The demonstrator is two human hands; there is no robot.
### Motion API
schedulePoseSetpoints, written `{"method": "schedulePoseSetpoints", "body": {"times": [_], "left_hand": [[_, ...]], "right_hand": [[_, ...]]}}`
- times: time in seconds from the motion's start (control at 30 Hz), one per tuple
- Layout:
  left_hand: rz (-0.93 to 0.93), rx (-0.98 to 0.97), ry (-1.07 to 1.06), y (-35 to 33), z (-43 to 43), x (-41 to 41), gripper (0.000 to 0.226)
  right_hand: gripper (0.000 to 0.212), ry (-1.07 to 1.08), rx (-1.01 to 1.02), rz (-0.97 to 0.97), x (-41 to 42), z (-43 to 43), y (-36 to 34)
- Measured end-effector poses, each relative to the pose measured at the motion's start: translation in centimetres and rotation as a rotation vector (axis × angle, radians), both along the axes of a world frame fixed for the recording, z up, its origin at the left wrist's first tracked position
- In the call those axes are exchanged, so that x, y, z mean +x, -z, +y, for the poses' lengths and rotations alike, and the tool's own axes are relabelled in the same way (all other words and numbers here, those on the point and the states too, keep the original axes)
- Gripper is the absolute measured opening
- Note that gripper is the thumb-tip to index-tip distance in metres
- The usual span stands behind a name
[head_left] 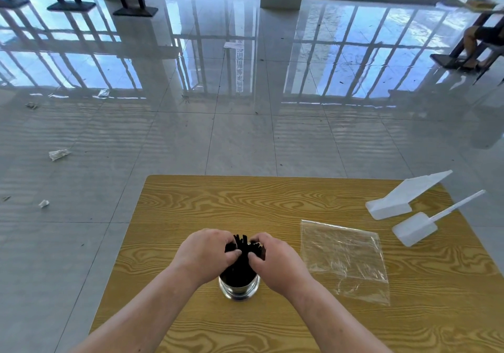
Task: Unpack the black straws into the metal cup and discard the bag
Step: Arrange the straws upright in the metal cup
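A bundle of black straws [241,264] stands upright in the metal cup [239,290] near the middle of the wooden table [191,205]. My left hand [207,251] grips the bundle's top from the left, fingers curled round it. From the right, my right hand [272,257] grips the same bundle, thumb against the straws. The straw tips poke up between both hands. The clear plastic bag [345,260] lies flat and empty on the table to the right of the cup, apart from my hands.
Two white plastic scoops [403,198] [417,228] lie at the table's far right edge. Beyond the table is a glossy tiled floor with scraps of paper [58,154]. A seated person's legs [476,44] show at the far right.
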State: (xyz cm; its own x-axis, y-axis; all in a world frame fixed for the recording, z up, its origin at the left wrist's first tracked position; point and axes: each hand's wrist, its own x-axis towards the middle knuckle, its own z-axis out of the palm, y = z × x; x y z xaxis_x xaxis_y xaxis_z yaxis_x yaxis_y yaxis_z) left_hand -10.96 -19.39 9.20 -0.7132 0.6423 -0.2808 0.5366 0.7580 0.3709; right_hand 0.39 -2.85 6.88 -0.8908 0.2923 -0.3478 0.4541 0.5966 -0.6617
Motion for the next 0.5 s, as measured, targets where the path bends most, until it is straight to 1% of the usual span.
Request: {"method": "schedulePoseSetpoints", "body": {"times": [0.13,0.23,0.37,0.5], "left_hand": [[-0.01,-0.033,0.004,-0.5,0.0,-0.4,0.02],[-0.002,-0.065,0.007,-0.7,0.0,-0.6,0.024],[0.026,-0.026,-0.024,-0.8,0.1,-0.2,0.026],[0.068,0.046,-0.037,-1.2,0.2,-0.2,0.027]], "right_hand": [[0.032,0.024,-0.018,0.04,0.3,0.2,0.1],[0.031,0.01,-0.007,0.045,0.5,0.1,0.1],[0.029,-0.014,0.013,0.029,0.8,-0.3,0.3],[0.035,0.003,0.011,0.038,1.1,-0.3,0.4]]}}
